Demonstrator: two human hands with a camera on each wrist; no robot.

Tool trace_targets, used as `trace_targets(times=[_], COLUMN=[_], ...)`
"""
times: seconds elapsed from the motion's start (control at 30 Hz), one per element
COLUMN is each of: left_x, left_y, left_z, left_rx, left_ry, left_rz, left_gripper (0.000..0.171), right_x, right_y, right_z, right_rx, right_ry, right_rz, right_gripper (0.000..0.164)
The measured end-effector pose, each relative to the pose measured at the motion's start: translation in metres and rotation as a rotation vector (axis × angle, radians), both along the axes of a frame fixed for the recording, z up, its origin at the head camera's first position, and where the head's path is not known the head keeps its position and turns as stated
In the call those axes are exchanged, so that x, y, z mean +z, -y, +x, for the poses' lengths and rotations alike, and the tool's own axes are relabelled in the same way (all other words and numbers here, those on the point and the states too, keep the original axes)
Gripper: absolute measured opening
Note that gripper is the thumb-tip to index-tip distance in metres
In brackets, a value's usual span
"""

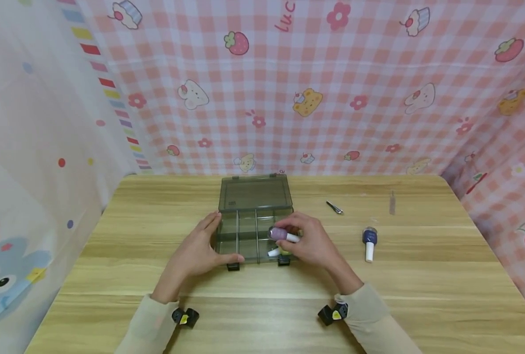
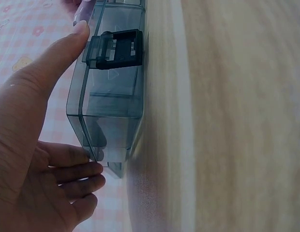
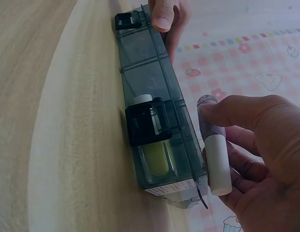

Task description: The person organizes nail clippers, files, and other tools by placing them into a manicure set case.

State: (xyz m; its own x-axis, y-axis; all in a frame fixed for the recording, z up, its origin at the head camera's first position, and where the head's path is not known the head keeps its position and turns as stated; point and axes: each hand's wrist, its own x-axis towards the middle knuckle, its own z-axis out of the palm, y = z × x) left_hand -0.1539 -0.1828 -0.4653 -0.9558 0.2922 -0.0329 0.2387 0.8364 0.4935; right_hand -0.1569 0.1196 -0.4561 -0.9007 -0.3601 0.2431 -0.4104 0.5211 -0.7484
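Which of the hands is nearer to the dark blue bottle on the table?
Right. The right hand holds a purple bottle over the box, left of the dark blue bottle; the left hand is farther left, at the box's left side.

sleeves (image 1: 144, 322): beige, long | wrist devices (image 1: 193, 318): black, blocky | stickers (image 1: 184, 319): yellow

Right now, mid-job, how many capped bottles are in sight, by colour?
Purple bottle: 1, in the right hand
Yellow bottle: 1, in the box
Dark blue bottle: 1, on the table
Total: 3
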Motion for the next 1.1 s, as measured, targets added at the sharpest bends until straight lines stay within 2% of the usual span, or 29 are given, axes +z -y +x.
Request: trace_targets(times=[0.27,0.43,0.6,0.8,1.1], left_x=[0.000,0.001,0.001,0.000,0.000], left_y=[0.000,0.000,0.001,0.001,0.000], left_z=[-0.001,0.000,0.000,0.001,0.000], left_rx=[-0.001,0.000,0.005,0.000,-0.005], left_ry=[-0.008,-0.003,-0.003,-0.007,0.006], left_rz=[-0.004,0.000,0.004,0.003,-0.003], left_gripper=[0.136,0.135,0.135,0.137,0.138], right_x=[0.000,0.003,0.007,0.009,0.014], right_y=[-0.001,-0.003,-0.006,-0.013,-0.029], right_z=[-0.001,0.000,0.000,-0.002,-0.005], right_rx=[0.004,-0.012,-0.021,-0.030,-0.102], right_ry=[-0.004,0.009,0.031,0.018,-0.052], right_rz=[0.002,-0.004,-0.004,-0.005,-0.036], right_gripper=[0.028,0.031,0.040,0.053,0.066])
